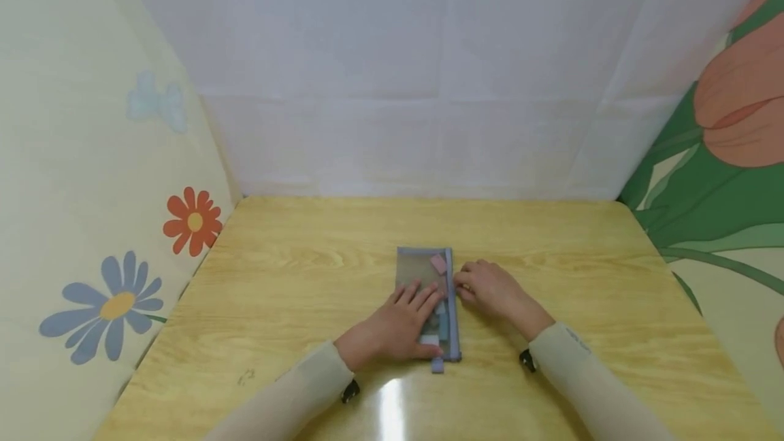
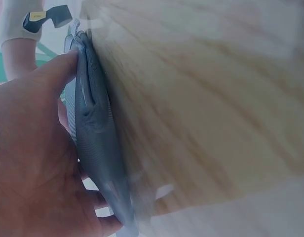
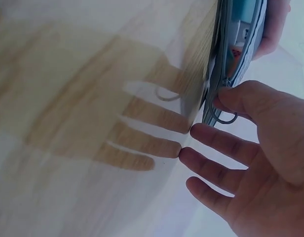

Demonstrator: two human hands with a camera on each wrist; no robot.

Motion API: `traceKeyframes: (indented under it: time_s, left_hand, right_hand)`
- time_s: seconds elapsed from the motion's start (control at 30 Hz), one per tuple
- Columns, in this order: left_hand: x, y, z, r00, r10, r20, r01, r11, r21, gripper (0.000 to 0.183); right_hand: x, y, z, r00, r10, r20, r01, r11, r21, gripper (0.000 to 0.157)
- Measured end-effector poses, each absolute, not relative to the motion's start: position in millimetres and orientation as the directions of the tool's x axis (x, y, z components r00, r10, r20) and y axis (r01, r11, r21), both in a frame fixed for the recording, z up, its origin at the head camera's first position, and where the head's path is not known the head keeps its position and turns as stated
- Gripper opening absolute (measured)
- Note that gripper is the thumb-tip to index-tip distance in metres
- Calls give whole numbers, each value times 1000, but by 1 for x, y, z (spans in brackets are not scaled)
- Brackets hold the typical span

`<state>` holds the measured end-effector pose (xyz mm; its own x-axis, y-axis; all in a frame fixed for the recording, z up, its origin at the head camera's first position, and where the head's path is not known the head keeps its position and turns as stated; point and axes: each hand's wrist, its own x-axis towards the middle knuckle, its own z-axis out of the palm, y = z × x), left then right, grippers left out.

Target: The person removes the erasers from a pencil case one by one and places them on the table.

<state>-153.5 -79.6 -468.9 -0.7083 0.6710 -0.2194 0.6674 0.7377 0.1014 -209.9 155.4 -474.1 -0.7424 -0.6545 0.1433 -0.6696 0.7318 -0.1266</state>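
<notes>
A flat mesh zipper pouch (image 1: 413, 265) with a grey-blue border lies on the wooden table. My left hand (image 1: 397, 327) rests on top of it, fingers spread and fairly straight. At the pouch's right edge, my right hand (image 1: 492, 289) pinches the zipper pull (image 3: 225, 120), a ring, between thumb and forefinger. The other fingers of that hand extend down to the tabletop. In the right wrist view the zipper gapes above the slider, showing light blue and white items (image 3: 241, 24) inside. Through the mesh a pink piece (image 1: 438, 264) shows near the far end.
The glossy wood-grain table (image 1: 294, 278) reaches back to a white cloth backdrop (image 1: 380, 87). Flower-patterned panels (image 1: 73, 175) stand along both sides. A small fabric tab (image 1: 437, 365) sticks out from the pouch's near end.
</notes>
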Motion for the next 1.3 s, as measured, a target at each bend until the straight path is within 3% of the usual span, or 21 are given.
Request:
traceKeyframes:
  time_s: [0.87, 1.3]
  left_hand:
    - [-150, -80, -473, -717, 661, -222, 662, 745, 79, 100]
    - [-149, -80, -472, -717, 663, -217, 664, 744, 76, 100]
  right_hand:
    - [-236, 150, -471, -813, -582, 19, -578, 802, -149, 7]
    - [-246, 149, -470, -824, -566, 18, -562, 813, -148, 9]
